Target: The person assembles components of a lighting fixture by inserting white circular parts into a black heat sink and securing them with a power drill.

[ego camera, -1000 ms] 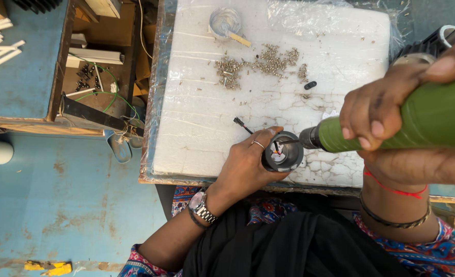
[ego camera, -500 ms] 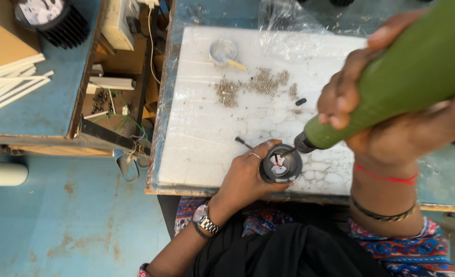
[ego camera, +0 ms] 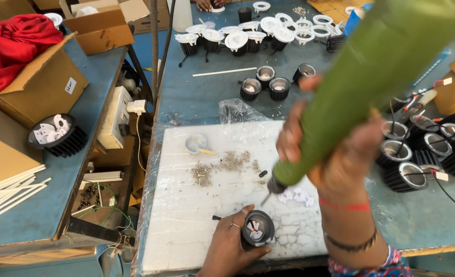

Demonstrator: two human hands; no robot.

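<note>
My left hand [ego camera: 230,246] grips a round black finned lamp housing [ego camera: 257,230] standing on a white foam sheet [ego camera: 186,205] near the table's front edge. My right hand [ego camera: 335,149] holds a green electric screwdriver [ego camera: 361,87], lifted and tilted, its bit tip [ego camera: 268,195] hanging a little above and to the right of the housing. A heap of small screws [ego camera: 222,166] lies on the sheet beyond the housing. A small white part [ego camera: 295,195] lies right of the bit tip.
Several black housings [ego camera: 417,159] with wires stand at the right, more with white rims [ego camera: 237,38] at the back. A small cup [ego camera: 195,143] sits on the sheet. Cardboard boxes [ego camera: 37,87], red cloth [ego camera: 12,46] and white sticks [ego camera: 9,192] fill the left bench.
The screwdriver has lifted up off the housing and now points down from higher. My head has tilted up, bringing the far table into view. The left hand keeps its grip.
</note>
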